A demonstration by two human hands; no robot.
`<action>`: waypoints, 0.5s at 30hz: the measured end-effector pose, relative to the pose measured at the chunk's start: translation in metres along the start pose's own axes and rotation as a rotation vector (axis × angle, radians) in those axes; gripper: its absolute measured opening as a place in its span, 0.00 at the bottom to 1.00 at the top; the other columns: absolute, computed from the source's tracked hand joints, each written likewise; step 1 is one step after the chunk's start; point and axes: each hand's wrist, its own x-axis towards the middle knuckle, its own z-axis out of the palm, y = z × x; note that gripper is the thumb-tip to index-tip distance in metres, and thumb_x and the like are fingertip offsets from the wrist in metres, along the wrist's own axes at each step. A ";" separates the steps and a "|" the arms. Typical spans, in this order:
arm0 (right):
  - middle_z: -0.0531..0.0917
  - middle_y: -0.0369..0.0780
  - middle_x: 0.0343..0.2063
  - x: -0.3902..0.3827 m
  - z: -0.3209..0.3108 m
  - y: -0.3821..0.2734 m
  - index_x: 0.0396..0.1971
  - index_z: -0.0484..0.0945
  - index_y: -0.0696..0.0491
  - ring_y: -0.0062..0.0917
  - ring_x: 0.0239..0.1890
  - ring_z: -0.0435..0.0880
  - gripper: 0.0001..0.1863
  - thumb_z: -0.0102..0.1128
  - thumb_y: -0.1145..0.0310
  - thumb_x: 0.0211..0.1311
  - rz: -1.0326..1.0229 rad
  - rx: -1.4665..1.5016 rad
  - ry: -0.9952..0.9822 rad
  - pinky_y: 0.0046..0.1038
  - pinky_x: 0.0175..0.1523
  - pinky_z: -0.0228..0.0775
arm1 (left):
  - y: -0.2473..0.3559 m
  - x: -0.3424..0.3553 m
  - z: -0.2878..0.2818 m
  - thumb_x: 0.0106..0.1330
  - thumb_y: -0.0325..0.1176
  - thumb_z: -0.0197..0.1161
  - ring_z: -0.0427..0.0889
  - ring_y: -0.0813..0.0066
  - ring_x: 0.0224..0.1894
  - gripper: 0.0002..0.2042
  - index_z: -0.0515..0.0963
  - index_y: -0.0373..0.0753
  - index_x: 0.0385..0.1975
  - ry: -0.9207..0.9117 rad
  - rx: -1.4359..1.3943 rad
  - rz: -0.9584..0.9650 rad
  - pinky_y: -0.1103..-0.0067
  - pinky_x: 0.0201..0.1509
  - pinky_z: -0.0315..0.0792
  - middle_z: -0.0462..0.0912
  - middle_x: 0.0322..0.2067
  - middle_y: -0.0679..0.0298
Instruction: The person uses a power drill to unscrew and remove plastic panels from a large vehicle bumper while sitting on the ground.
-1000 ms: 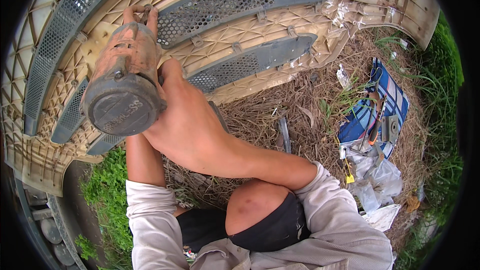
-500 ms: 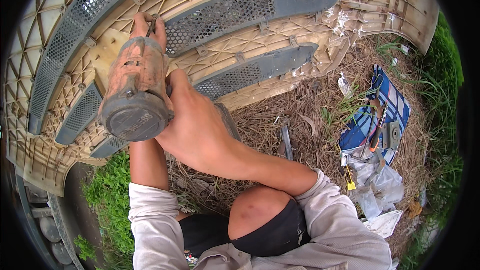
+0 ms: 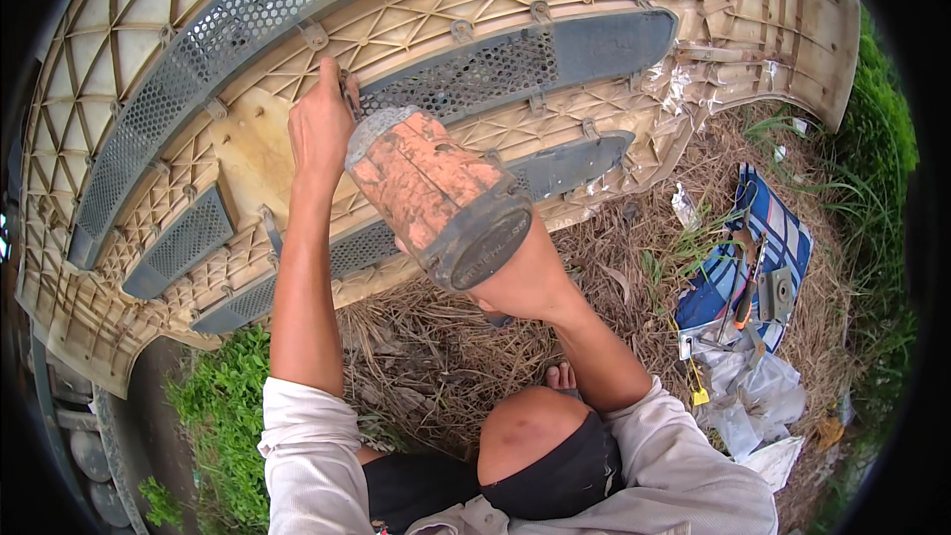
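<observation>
My right hand (image 3: 535, 272), partly hidden under the tool, grips a power driver (image 3: 426, 178) with a worn orange body and a dark round end cap. The tool's cap faces me, and its front end points toward the panel. My left hand (image 3: 322, 124) is closed at the upper left of the tool, with its fingers by a small dark piece that I cannot make out. Behind both hands stands a large beige ribbed plastic panel (image 3: 263, 154), which looks like the back of a vehicle's bumper. A dark mesh insert (image 3: 614, 45) sits in it, just right of my left fingers.
More dark mesh inserts (image 3: 188, 243) run across the panel. On the dry grass (image 3: 436, 347) at the right lies a blue checked bag (image 3: 788, 228) with tools, a metal plate (image 3: 776, 294) and clear plastic bags (image 3: 763, 386). My bent knee (image 3: 530, 436) is below the tool.
The power driver and my right hand have swung to the right, away from my left hand. My left hand now shows fully against the panel. The view has shifted slightly.
</observation>
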 end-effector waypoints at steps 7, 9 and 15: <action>0.87 0.39 0.40 -0.004 -0.024 -0.008 0.48 0.81 0.58 0.29 0.42 0.85 0.20 0.73 0.71 0.55 -0.120 -0.291 -0.026 0.31 0.50 0.76 | -0.002 0.001 -0.002 0.71 0.35 0.56 0.79 0.40 0.26 0.09 0.67 0.37 0.41 -0.022 0.058 0.077 0.53 0.29 0.69 0.79 0.20 0.45; 0.87 0.39 0.39 -0.005 -0.018 -0.009 0.48 0.81 0.59 0.26 0.42 0.85 0.18 0.71 0.72 0.57 -0.006 -0.038 -0.009 0.30 0.48 0.76 | -0.005 -0.001 -0.004 0.71 0.34 0.56 0.80 0.40 0.27 0.09 0.67 0.37 0.42 -0.043 0.082 0.055 0.53 0.29 0.71 0.79 0.21 0.45; 0.86 0.40 0.37 -0.005 -0.017 -0.008 0.49 0.79 0.61 0.19 0.27 0.80 0.17 0.68 0.73 0.61 0.212 -0.068 -0.092 0.22 0.33 0.71 | 0.004 0.003 0.002 0.67 0.30 0.55 0.82 0.40 0.29 0.09 0.67 0.36 0.42 -0.041 0.044 0.041 0.54 0.30 0.73 0.81 0.24 0.44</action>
